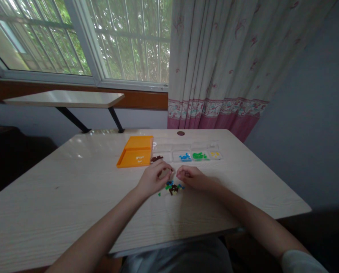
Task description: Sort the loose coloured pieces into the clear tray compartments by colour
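My left hand (pixel 155 176) is curled in a pinch just above the table, a tiny dark piece (pixel 172 170) showing at its fingertips. Close beside it, my right hand (pixel 194 177) also has thumb and fingers pressed together; whatever is in them is too small to make out. Below and between both hands lies a loose pile of small brown, blue, green and pale yellow pieces (pixel 174 189). One green piece (pixel 159 194) sits apart to the left. Beyond the hands is a clear compartment tray (pixel 172 147), with brown (pixel 157 158), blue (pixel 185 157), green (pixel 199 156) and yellow pieces (pixel 215 154) in separate front compartments.
An open orange case (pixel 136 141) lies left of the tray, a few white pieces (pixel 139 158) in its front part. The pale wooden table (pixel 72 201) has a round dark cable hole (pixel 181 133) near its back edge. A raised shelf (pixel 69 98) stands at the back left.
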{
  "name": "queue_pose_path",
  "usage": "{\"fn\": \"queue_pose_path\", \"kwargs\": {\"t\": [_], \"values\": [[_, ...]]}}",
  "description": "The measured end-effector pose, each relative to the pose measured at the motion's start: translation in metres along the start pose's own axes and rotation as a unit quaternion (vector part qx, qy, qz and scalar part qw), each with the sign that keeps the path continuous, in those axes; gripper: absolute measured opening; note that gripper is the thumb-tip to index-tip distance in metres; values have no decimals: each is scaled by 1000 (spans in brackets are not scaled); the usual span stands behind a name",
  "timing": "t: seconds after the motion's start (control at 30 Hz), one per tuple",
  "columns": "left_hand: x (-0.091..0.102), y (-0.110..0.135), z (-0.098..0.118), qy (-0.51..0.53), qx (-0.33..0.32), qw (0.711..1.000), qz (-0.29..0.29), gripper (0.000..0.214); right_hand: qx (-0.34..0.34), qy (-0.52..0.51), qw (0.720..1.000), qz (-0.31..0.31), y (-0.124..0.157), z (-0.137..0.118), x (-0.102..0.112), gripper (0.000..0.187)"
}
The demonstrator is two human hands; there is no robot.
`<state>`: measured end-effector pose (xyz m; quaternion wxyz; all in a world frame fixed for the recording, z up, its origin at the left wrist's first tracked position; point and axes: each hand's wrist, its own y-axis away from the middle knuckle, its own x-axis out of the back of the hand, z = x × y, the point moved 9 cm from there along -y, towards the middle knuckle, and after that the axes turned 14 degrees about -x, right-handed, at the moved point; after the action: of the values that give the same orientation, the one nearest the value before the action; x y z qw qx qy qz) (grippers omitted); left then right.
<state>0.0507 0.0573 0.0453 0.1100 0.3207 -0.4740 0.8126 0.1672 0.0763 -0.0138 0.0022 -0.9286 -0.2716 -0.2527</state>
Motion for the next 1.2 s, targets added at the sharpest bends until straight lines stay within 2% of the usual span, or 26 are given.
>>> {"fn": "queue_pose_path", "kwargs": {"t": [0.17,0.3,0.7,1.0,1.1,1.2], "values": [[39,0,-8,-44,39,993,106,11,31,183,981,-51,10,-3,-2,11],[54,0,-7,-47,30,988,141,10,19,219,973,-72,10,1,0,16],[54,2,-2,-55,5,985,164,9,15,238,968,-73,10,3,-2,17],[55,-1,-1,-51,15,985,163,9,23,263,963,-53,11,0,0,16],[54,0,-8,-70,37,985,156,10,24,267,962,-56,10,2,-1,16],[51,5,-28,-103,84,982,134,13,25,269,961,-58,10,3,-1,16]]}}
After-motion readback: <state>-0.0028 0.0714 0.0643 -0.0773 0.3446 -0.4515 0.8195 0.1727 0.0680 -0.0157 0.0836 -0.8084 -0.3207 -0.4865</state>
